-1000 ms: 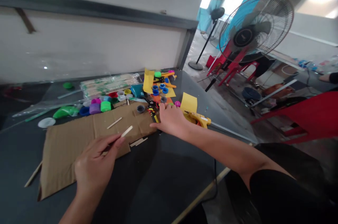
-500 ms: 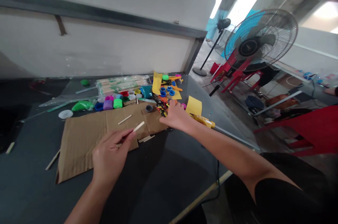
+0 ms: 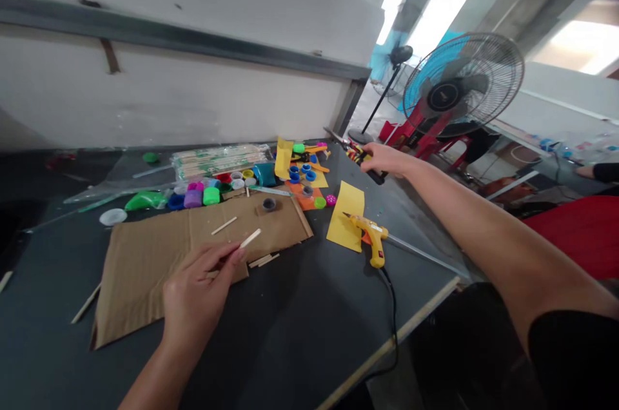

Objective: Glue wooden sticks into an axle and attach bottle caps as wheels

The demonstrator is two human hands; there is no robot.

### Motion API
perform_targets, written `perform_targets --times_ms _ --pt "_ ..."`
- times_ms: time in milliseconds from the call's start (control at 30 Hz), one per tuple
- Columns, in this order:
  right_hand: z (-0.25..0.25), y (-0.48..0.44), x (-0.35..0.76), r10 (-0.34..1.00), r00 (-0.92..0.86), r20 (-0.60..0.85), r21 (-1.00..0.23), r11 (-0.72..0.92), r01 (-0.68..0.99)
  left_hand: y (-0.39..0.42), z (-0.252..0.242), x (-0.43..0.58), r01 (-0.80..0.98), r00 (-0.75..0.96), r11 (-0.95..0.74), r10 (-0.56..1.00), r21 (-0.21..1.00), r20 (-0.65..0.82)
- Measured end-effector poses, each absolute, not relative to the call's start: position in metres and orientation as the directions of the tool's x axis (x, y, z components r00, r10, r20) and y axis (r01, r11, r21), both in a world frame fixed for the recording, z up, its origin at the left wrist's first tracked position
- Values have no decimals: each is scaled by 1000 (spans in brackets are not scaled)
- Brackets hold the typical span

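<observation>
Brown cardboard (image 3: 145, 268): in the head view, it is lying flat on the dark table (image 3: 290, 332); a loose stick (image 3: 224, 225) and a dark grey cap (image 3: 269, 209) are resting on it
Left hand (image 3: 200, 281): hovering over the near part of the cardboard; thumb and fingertips are pinching together on a short stick (image 3: 251, 238), whose pale end is pointing up and away to the right
Right hand (image 3: 387, 157): reaching out past the table's right side; its fingers are curling closed around the handles of the pliers (image 3: 355, 153), which are hanging in the air with the tip pointing to the far left; whether their jaws are parting I cannot tell
Clear wrapper (image 3: 213, 167): lying behind the caps; it is holding a bundle of pale sticks (image 3: 232, 155)
Blue caps (image 3: 294, 178): sitting in a cluster near a folded yellow paper (image 3: 283, 158), hollow sides facing up; what they are containing is too small to tell
Dark grey cap: showing a dark hollow, its contents not readable
Cap row: a purple cap (image 3: 193, 198) and a bright green cap (image 3: 211, 196) are standing side by side along the cardboard's far edge; a white disc (image 3: 113, 216) is lying off its far left corner
Glue gun (image 3: 373, 237): resting on its side, nozzle over a yellow sheet (image 3: 349, 194); its black cord (image 3: 394, 307) is running over the near edge
Background: a fan (image 3: 445, 95) is standing beyond the table; another person's hand (image 3: 585, 171) is showing at the far right
</observation>
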State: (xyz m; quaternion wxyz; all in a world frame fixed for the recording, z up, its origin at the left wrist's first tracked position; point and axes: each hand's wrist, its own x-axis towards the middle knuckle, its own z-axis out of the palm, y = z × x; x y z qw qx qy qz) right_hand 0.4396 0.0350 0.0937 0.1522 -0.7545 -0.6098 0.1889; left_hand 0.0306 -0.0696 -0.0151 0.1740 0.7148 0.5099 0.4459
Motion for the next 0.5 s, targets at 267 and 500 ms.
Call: perform_targets --times_ms 267,500 --pt "16 77 487 965 204 -163 -11 -208 978 -66 -15 28 613 99 -454 856 647 507" --pt "-7 108 477 976 61 -209 4 -61 998 -64 -22 26 639 120 -457 854 618 507"
